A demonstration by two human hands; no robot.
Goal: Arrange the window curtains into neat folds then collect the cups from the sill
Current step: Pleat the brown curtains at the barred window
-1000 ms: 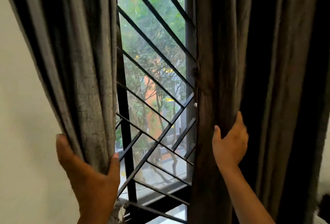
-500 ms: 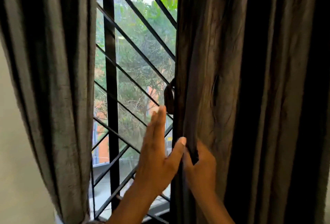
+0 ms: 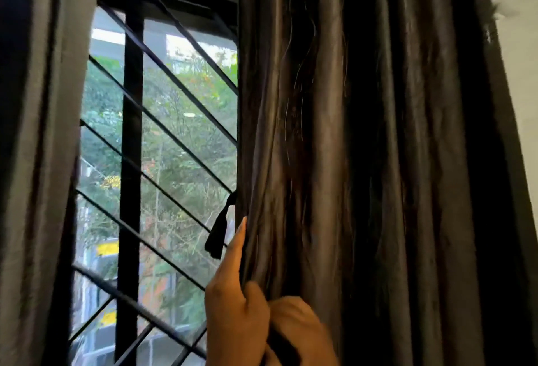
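A dark grey right curtain (image 3: 364, 147) hangs in long pleats from the top of the view. My left hand (image 3: 233, 301) lies along its inner edge, fingers straight and pointing up, thumb pressed on the cloth. My right hand (image 3: 300, 333) is just beside it, low in the view, fingers curled round a gathered fold of the same curtain. A lighter grey left curtain (image 3: 37, 161) hangs at the left edge, with neither hand on it. The sill and the cups are out of view.
Between the curtains is a window with a black grille (image 3: 131, 161) of diagonal bars and one upright post. A black tassel (image 3: 219, 234) dangles by the right curtain's edge. White wall (image 3: 521, 103) shows at far right.
My left hand let go of the left curtain and came over to the right curtain's inner edge. Both hands now sit together on that edge. The view has tilted upward.
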